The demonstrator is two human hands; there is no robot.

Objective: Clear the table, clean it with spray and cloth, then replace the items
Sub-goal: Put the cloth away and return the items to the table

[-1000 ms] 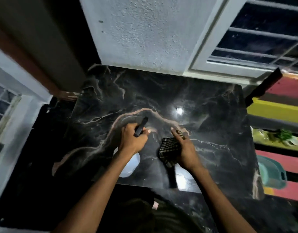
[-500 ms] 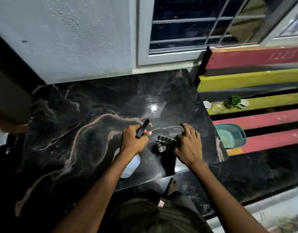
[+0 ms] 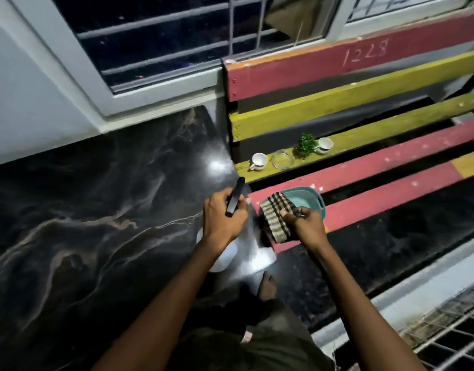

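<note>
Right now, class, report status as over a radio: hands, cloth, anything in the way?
Left hand grips spray bottle. Right hand holds checked cloth off the table. Cups, glass bowl, plant on bench; nothing blocking.

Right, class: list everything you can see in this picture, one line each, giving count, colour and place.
table: one, black marble, left
bench: one, red and yellow slats, right
cups: two, white, on yellow slat
glass dish: one, clear, between the cups
plant: one, green, beside far cup
basin: one, teal, on red slat
cloth: one, checked, in right hand
spray bottle: one, white, black nozzle, in left hand
foot: one, bare, below table edge
</note>
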